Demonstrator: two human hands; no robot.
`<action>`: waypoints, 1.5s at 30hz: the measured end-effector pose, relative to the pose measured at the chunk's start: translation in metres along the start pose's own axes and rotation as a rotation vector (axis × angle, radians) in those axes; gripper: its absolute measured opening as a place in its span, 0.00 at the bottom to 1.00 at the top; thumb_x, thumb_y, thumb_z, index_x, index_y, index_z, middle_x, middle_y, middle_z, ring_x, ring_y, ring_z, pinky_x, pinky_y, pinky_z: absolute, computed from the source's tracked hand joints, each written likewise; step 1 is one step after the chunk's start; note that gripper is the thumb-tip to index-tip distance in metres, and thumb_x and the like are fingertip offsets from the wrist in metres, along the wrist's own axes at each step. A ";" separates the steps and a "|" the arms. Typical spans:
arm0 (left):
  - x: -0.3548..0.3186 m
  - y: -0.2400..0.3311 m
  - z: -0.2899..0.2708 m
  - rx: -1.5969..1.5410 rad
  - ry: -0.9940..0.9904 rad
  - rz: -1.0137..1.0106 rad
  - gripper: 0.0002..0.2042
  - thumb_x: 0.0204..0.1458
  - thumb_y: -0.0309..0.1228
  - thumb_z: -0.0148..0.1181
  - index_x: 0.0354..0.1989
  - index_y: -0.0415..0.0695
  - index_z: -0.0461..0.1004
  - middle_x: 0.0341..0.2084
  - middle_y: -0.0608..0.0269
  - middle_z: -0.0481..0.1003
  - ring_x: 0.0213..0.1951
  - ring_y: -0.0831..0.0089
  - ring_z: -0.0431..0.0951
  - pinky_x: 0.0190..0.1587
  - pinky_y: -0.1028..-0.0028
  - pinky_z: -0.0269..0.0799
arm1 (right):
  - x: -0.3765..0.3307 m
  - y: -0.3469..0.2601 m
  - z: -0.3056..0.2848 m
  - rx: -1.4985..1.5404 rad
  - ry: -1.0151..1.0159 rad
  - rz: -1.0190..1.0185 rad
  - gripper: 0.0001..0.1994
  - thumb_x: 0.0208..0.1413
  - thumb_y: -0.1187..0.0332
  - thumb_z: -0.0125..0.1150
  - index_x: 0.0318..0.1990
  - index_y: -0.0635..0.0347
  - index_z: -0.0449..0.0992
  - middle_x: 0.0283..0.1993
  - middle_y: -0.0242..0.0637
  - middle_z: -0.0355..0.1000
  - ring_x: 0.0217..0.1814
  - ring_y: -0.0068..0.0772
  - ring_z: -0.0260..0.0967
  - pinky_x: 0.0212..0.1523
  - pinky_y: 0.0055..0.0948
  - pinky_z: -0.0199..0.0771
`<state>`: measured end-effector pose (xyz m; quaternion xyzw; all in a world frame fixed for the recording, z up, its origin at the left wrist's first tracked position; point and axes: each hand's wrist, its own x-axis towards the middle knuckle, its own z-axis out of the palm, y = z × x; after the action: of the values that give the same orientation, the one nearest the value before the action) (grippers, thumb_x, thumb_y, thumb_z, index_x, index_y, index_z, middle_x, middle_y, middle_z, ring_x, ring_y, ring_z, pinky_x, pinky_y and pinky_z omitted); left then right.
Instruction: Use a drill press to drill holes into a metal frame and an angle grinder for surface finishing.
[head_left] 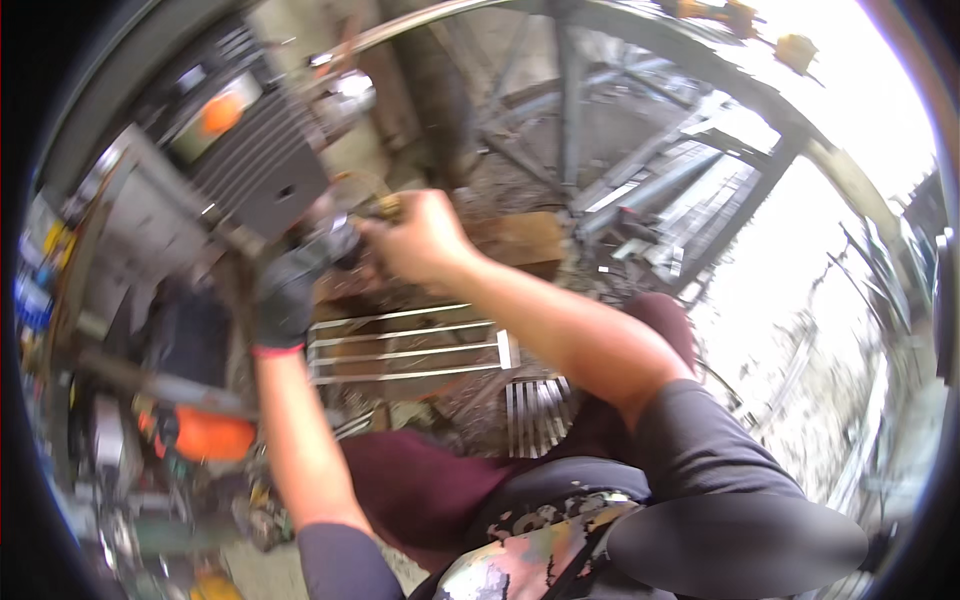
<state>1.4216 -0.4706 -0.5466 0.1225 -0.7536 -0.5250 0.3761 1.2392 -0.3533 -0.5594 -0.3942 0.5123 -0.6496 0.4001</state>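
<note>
A dark glove with a red cuff covers my left hand (288, 295). Its fingers reach to the metal end of a grey ribbed machine (262, 165), where motion blur hides what they grip. My bare right hand (422, 240) is closed, its fingers curled around a small brass-coloured piece (385, 207) beside the same machine end. Both hands are close together there. Below them lies a frame of thin parallel metal rods (410, 345), and near my knees sits a bundle of flat metal strips (535, 415).
A brown block (525, 240) is just beyond my right wrist. Farther off stands a steel frame (568, 110) with metal bars and scraps around it. At left are an orange object (215, 435) and a dark box-like thing (190, 330).
</note>
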 end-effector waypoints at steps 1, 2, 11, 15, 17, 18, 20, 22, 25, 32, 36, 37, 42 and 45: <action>0.001 -0.005 -0.004 -0.044 0.004 -0.031 0.20 0.68 0.27 0.66 0.65 0.31 0.77 0.53 0.56 0.82 0.52 0.69 0.83 0.58 0.69 0.80 | 0.001 0.003 0.001 -0.046 0.032 -0.025 0.09 0.69 0.71 0.69 0.40 0.71 0.82 0.26 0.40 0.82 0.22 0.28 0.80 0.20 0.32 0.76; 0.002 -0.011 -0.011 -0.042 -0.029 -0.043 0.21 0.69 0.27 0.64 0.67 0.30 0.75 0.56 0.55 0.81 0.53 0.67 0.83 0.60 0.67 0.80 | 0.005 0.005 0.004 -0.094 0.076 0.014 0.09 0.69 0.71 0.69 0.40 0.72 0.83 0.25 0.40 0.81 0.20 0.27 0.78 0.19 0.32 0.74; 0.004 -0.091 -0.028 -0.507 -0.027 -0.131 0.25 0.74 0.37 0.58 0.72 0.33 0.71 0.67 0.58 0.74 0.67 0.67 0.74 0.70 0.64 0.70 | 0.016 0.024 0.033 0.031 0.261 -0.249 0.20 0.73 0.57 0.62 0.39 0.69 0.77 0.29 0.51 0.75 0.33 0.35 0.71 0.41 0.44 0.75; -0.007 -0.085 0.000 -0.417 0.125 -0.097 0.24 0.73 0.34 0.59 0.72 0.33 0.70 0.66 0.57 0.75 0.66 0.67 0.75 0.68 0.65 0.71 | 0.013 0.018 0.038 -0.058 0.373 -0.191 0.23 0.75 0.54 0.61 0.39 0.71 0.79 0.29 0.56 0.76 0.32 0.39 0.73 0.41 0.45 0.75; -0.009 -0.081 0.016 -0.070 0.193 0.023 0.23 0.73 0.33 0.59 0.71 0.32 0.70 0.65 0.56 0.75 0.65 0.68 0.76 0.67 0.66 0.73 | 0.012 0.016 0.038 -0.058 0.380 -0.203 0.23 0.75 0.54 0.62 0.39 0.72 0.78 0.29 0.57 0.75 0.31 0.41 0.73 0.39 0.46 0.75; -0.009 -0.079 0.022 -0.091 0.223 0.020 0.22 0.73 0.32 0.59 0.70 0.32 0.70 0.64 0.56 0.76 0.64 0.68 0.77 0.66 0.66 0.73 | 0.011 0.016 0.038 -0.045 0.358 -0.197 0.23 0.75 0.54 0.62 0.38 0.72 0.78 0.28 0.58 0.75 0.30 0.42 0.72 0.38 0.46 0.74; -0.008 -0.079 0.030 -0.286 0.232 0.019 0.21 0.73 0.31 0.59 0.69 0.32 0.71 0.62 0.55 0.77 0.62 0.68 0.78 0.65 0.67 0.75 | 0.012 0.019 0.038 -0.057 0.339 -0.208 0.23 0.75 0.55 0.63 0.37 0.72 0.77 0.27 0.58 0.73 0.27 0.43 0.69 0.35 0.46 0.73; -0.005 -0.081 0.035 -0.358 0.293 0.000 0.19 0.73 0.30 0.58 0.67 0.32 0.73 0.60 0.55 0.78 0.60 0.68 0.79 0.64 0.67 0.76 | 0.016 0.025 0.038 -0.106 0.350 -0.259 0.22 0.74 0.57 0.65 0.35 0.72 0.76 0.26 0.57 0.72 0.25 0.42 0.67 0.32 0.46 0.71; -0.001 -0.084 0.035 -0.457 0.296 -0.004 0.19 0.73 0.30 0.57 0.65 0.31 0.74 0.60 0.54 0.78 0.60 0.68 0.79 0.64 0.67 0.76 | 0.020 0.037 0.042 -0.149 0.467 -0.396 0.22 0.73 0.59 0.67 0.33 0.71 0.73 0.25 0.58 0.70 0.24 0.42 0.63 0.31 0.47 0.68; 0.002 -0.085 0.037 -0.566 0.257 -0.002 0.19 0.74 0.30 0.55 0.67 0.30 0.73 0.62 0.53 0.78 0.61 0.67 0.79 0.67 0.65 0.73 | 0.038 0.057 0.040 -0.235 0.529 -0.885 0.13 0.71 0.67 0.66 0.35 0.66 0.72 0.29 0.55 0.69 0.31 0.58 0.68 0.34 0.47 0.68; -0.003 -0.077 0.039 -0.393 0.286 0.034 0.20 0.75 0.31 0.54 0.68 0.30 0.73 0.62 0.54 0.78 0.61 0.67 0.78 0.67 0.66 0.73 | 0.038 0.061 0.033 -0.301 0.442 -0.799 0.12 0.69 0.69 0.65 0.36 0.65 0.70 0.33 0.57 0.70 0.38 0.67 0.70 0.38 0.54 0.68; -0.004 -0.074 0.039 -0.421 0.291 0.008 0.20 0.75 0.31 0.54 0.67 0.30 0.73 0.62 0.54 0.78 0.61 0.67 0.78 0.66 0.66 0.73 | 0.035 0.061 0.031 -0.333 0.437 -0.809 0.12 0.68 0.69 0.66 0.36 0.65 0.70 0.34 0.57 0.70 0.38 0.68 0.70 0.38 0.54 0.69; -0.013 -0.069 0.040 -0.417 0.284 -0.001 0.19 0.75 0.32 0.55 0.66 0.30 0.74 0.60 0.53 0.79 0.59 0.68 0.79 0.65 0.64 0.75 | 0.017 0.052 0.022 -0.315 0.368 -0.807 0.10 0.69 0.69 0.66 0.38 0.65 0.72 0.33 0.51 0.70 0.32 0.47 0.71 0.35 0.45 0.70; -0.024 -0.084 0.034 0.043 0.346 0.125 0.17 0.76 0.31 0.53 0.65 0.32 0.75 0.59 0.53 0.79 0.59 0.66 0.79 0.65 0.64 0.75 | 0.012 0.051 0.019 -0.194 0.300 -0.593 0.09 0.71 0.68 0.65 0.41 0.63 0.74 0.32 0.39 0.73 0.33 0.26 0.69 0.34 0.37 0.71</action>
<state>1.3964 -0.4680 -0.6364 0.1720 -0.6950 -0.4554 0.5292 1.2586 -0.3789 -0.6050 -0.4623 0.4881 -0.7365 0.0748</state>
